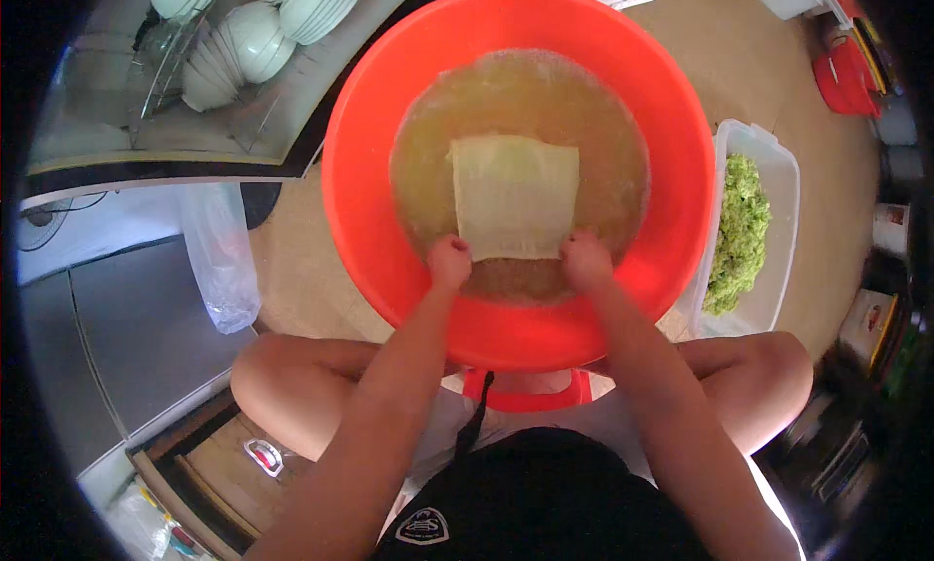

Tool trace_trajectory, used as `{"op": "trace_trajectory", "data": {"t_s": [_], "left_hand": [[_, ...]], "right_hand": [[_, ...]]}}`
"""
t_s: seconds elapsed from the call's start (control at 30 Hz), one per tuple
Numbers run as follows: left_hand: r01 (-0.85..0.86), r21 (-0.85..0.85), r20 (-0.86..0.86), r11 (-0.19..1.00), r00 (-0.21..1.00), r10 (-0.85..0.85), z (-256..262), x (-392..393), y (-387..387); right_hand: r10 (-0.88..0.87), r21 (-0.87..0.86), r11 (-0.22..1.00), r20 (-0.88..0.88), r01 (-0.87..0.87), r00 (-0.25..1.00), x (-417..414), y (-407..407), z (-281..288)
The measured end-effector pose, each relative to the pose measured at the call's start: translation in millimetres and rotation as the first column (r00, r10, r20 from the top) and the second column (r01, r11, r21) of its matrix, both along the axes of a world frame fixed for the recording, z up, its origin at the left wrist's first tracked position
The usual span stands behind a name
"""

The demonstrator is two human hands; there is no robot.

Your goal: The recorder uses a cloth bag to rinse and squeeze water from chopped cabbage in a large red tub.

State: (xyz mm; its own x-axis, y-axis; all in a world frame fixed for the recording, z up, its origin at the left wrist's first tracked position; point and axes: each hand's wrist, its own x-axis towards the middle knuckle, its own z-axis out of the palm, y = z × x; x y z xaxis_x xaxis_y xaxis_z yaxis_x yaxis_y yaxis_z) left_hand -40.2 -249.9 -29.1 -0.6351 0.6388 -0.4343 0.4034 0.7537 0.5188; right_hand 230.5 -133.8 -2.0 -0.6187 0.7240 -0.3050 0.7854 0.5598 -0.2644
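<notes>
In front of me stands a large red plastic basin, partly filled with cloudy yellowish-brown liquid. A pale, roughly square cloth bag or folded cloth is spread over the liquid, its upper part tinged green. My left hand grips its near left corner. At the near right corner, my right hand holds it the same way. Both hands are inside the basin, close above the liquid. Whether anything lies within the cloth cannot be seen.
A clear plastic tub with shredded green matter stands right of the basin. White bowls sit in a rack inside a cabinet at upper left. A plastic bag hangs below it. Boxes and containers line the right side.
</notes>
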Motion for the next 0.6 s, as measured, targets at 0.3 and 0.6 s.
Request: {"op": "trace_trajectory", "data": {"t_s": [0.3, 0.6], "left_hand": [[0.288, -0.179, 0.314, 0.941, 0.923, -0.223, 39, -51, 54], [0.109, 0.287, 0.463, 0.952, 0.854, -0.237, 271, -123, 183]], "right_hand": [[-0.039, -0.319, 0.944, 0.14, 0.083, 0.989, -20, 54, 37], [-0.018, 0.102, 0.993, -0.31, 0.052, 0.95, -62, 174, 263]]}}
